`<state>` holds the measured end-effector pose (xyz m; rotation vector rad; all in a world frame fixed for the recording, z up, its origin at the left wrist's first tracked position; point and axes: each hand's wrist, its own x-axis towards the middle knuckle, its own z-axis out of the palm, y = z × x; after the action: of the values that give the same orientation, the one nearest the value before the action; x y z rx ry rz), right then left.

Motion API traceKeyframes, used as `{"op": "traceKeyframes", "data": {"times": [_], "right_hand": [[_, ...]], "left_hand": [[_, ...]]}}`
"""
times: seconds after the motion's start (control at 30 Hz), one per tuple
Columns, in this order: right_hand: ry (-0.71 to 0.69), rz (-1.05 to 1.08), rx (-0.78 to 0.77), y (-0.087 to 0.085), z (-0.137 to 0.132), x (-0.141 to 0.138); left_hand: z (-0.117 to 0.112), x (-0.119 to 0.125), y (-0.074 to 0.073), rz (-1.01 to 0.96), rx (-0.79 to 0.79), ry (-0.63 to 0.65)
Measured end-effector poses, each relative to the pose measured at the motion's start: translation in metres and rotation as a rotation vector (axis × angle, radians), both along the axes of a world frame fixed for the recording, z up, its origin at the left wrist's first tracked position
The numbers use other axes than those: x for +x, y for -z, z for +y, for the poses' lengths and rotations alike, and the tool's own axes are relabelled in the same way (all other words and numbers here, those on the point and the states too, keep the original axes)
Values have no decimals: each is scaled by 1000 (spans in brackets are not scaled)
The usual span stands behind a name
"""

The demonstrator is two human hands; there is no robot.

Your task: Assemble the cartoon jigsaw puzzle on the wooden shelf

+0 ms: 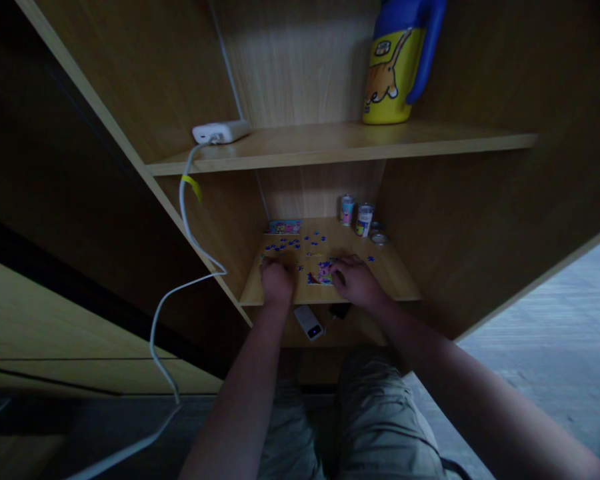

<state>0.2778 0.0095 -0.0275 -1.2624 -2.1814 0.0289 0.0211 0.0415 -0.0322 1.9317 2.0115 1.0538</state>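
A partly joined jigsaw puzzle [320, 275] in pink, purple and green lies near the front of the low wooden shelf [350, 295]. My right hand [357, 280] rests at its right side with curled fingers, covering part of it. Whatever those fingers hold is hidden. To the left, my left hand [277, 281] is closed low over the board, its fingertips beside loose puzzle pieces [283, 245]; I cannot make out what is in them. More blue-backed pieces lie behind the puzzle, and a single puzzle piece [371, 259] sits right of my right hand.
A colourful picture card [283, 227] lies at the back left. Two printed cans [347, 210] and round lids [379, 239] stand back right. Overhead, a shelf [310, 145] holds a white charger [221, 132] with a hanging cable and a yellow mug [387, 73]. A power bank [309, 323] lies below.
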Motion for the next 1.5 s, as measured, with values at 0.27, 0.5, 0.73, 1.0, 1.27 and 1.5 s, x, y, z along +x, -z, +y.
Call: {"op": "traceKeyframes", "data": {"times": [0.27, 0.5, 0.73, 1.0, 1.27, 1.5], "right_hand": [[-19, 10, -9, -1, 0, 0], [-23, 23, -6, 0, 0, 0], [-20, 13, -19, -1, 1, 1], [-26, 24, 13, 4, 3, 1], [-4, 16, -2, 4, 2, 1], [-6, 11, -3, 5, 4, 1]], "left_hand": [[1, 3, -2, 170, -44, -86], [1, 2, 1, 184, 7, -78], [3, 2, -3, 144, -13, -36], [-2, -3, -5, -226, 69, 108], [7, -13, 8, -697, 46, 218], [10, -10, 11, -820, 26, 268]]}}
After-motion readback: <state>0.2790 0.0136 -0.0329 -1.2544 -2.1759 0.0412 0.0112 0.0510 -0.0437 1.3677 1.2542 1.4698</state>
